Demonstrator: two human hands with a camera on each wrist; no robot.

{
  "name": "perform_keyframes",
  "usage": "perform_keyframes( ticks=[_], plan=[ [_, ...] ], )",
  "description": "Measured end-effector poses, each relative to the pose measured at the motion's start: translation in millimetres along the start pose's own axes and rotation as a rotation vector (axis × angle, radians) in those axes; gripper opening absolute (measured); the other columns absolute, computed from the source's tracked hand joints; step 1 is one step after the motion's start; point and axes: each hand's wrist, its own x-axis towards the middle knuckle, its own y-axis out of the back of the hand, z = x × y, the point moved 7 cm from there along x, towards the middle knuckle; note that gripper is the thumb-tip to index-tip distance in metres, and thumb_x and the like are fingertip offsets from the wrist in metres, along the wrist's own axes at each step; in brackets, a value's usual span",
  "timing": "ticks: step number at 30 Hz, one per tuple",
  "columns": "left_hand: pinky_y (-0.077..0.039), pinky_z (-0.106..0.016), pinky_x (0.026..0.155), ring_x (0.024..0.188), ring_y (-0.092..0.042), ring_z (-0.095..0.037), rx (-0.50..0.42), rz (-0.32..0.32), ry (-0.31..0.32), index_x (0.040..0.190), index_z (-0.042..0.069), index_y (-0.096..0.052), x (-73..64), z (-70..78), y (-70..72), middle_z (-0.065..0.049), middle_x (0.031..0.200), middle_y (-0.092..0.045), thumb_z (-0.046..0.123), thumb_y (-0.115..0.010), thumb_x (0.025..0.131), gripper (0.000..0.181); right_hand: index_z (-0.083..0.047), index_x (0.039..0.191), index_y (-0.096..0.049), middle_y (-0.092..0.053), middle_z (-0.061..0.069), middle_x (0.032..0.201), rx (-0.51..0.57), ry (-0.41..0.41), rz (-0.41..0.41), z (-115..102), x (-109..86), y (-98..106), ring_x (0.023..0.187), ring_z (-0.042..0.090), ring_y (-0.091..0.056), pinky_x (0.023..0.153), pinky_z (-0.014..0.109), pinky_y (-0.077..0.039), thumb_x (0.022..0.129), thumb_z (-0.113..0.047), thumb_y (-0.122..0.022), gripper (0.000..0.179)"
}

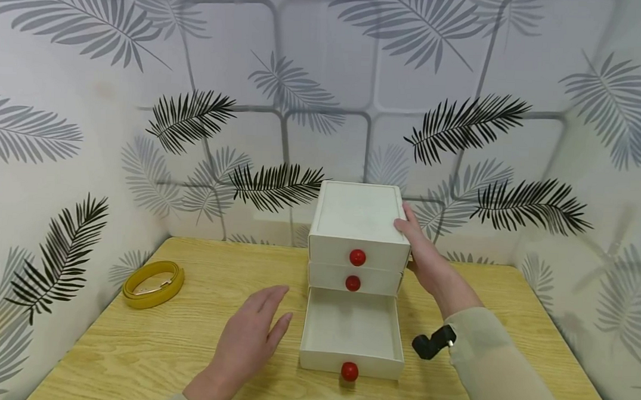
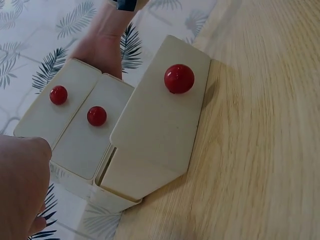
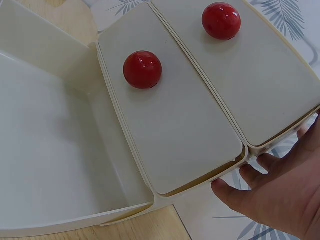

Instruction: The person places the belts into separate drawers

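Observation:
A white drawer cabinet (image 1: 360,210) with three stacked drawers and round red knobs stands on the table. Its bottom drawer (image 1: 352,327) is pulled far out, and the part of the inside that shows holds nothing. The upper drawer (image 1: 329,248) and the middle drawer (image 1: 325,276) are closed. Against the cabinet's right side rests my right hand (image 1: 428,258), its fingers fairly straight along the wall and near the top edge. To the left of the open drawer, my left hand (image 1: 250,334) hovers with loose fingers and holds nothing.
A coiled yellow belt (image 1: 154,284) with a metal buckle lies at the left of the wooden table (image 1: 215,273). Leaf-patterned walls (image 1: 331,75) enclose the table at the back and both sides. A black device (image 1: 433,342) sits on the right wrist.

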Motion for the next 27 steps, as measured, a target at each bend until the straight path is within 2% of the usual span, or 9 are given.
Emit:
perform_keyframes(
  ticks=[7,12,20,27],
  plan=[
    [-0.056,-0.053,0.110,0.132,-0.066,-0.039,0.063,0.010,-0.036,0.145,-0.002,-0.064,-1.8,-12.3,-4.0,-0.019,0.142,-0.067,0.019,-0.085,0.100,0.054,-0.047,0.174,0.013,0.019,-0.004,0.183,0.002,-0.006,0.002,0.1,-0.4,0.5,0.167,0.036,0.006,0.127,0.079,-0.010,0.116,-0.055,-0.037,0.077],
    [-0.051,-0.057,0.115,0.136,-0.063,-0.042,0.109,0.006,-0.058,0.145,-0.003,-0.065,-3.6,-21.5,-6.9,-0.021,0.144,-0.067,0.020,-0.084,0.099,0.054,-0.048,0.174,0.013,0.019,-0.003,0.183,0.003,-0.008,0.004,0.2,-0.1,1.2,0.167,0.036,0.006,0.127,0.079,-0.010,0.116,-0.056,-0.037,0.077],
    [-0.047,-0.057,0.120,0.142,-0.058,-0.042,0.166,-0.071,-0.017,0.148,-0.003,-0.062,-7.7,-43.7,-14.7,-0.022,0.148,-0.065,0.025,-0.076,0.104,0.054,-0.047,0.174,0.012,0.018,-0.003,0.183,0.006,-0.010,0.008,0.5,0.0,1.4,0.167,0.036,0.005,0.127,0.079,-0.010,0.116,-0.056,-0.037,0.076],
    [-0.046,-0.059,0.120,0.141,-0.058,-0.045,0.202,-0.068,-0.013,0.146,-0.004,-0.062,-11.0,-60.8,-14.0,-0.024,0.147,-0.064,0.023,-0.080,0.103,0.054,-0.047,0.174,0.012,0.018,-0.002,0.183,0.000,-0.004,0.008,0.8,0.1,1.1,0.167,0.037,0.004,0.126,0.079,-0.010,0.116,-0.056,-0.037,0.076]
  ],
)
